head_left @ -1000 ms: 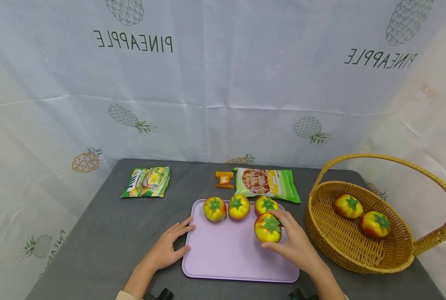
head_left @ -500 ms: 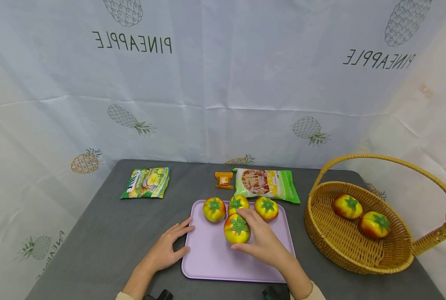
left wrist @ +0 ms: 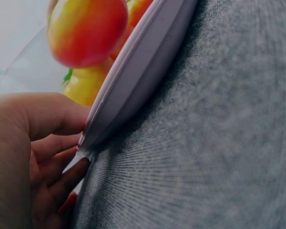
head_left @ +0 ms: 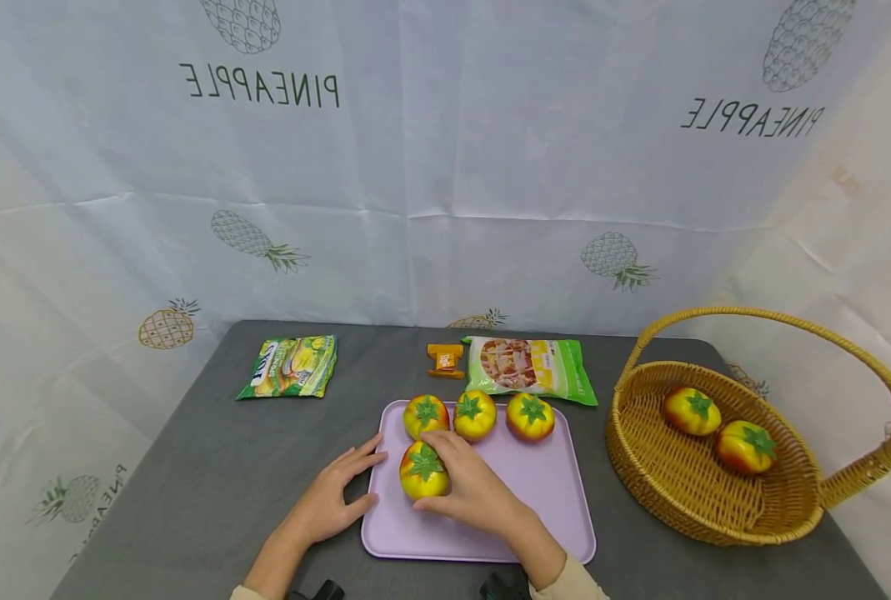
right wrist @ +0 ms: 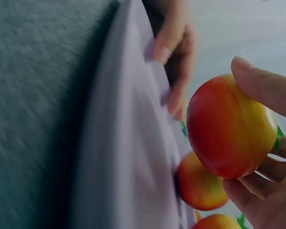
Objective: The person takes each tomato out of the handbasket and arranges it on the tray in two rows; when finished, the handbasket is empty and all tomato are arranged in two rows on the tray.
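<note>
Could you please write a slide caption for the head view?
Right hand holding a fruit over a lilac tray with three more, left hand at its edge.

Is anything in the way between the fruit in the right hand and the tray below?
Nothing visible is. The right hand holds the fruit over the left side of the tray; the nearest other fruit sits behind it, and the left hand only touches the tray's edge.
</note>
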Motion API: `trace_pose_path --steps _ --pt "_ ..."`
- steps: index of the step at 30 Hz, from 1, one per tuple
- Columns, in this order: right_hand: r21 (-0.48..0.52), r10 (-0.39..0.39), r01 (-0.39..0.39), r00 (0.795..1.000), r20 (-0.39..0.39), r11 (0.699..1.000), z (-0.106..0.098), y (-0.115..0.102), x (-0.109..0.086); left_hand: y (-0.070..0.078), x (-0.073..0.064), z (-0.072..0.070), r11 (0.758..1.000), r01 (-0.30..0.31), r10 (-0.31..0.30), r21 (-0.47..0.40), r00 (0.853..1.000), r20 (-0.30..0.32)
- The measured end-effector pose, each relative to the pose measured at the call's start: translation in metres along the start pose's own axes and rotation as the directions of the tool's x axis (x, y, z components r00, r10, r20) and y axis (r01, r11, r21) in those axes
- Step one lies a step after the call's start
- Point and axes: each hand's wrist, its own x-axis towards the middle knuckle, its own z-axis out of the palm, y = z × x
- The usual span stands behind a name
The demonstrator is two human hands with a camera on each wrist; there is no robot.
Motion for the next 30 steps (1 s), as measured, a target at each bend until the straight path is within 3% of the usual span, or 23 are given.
trace_pose_path --steps 9,30 --pt "-0.011 0.001 -0.001 1.000 0.031 1.000 0.012 0.001 -0.001 -0.002 -0.001 0.003 0.998 -0.060 0.060 0.021 0.997 -0.037" --pt "-0.023 0.013 -0.012 0.999 0.053 1.000 0.021 0.003 -0.002 0.000 0.000 0.001 0.997 -0.069 0.070 0.034 0.996 -0.047"
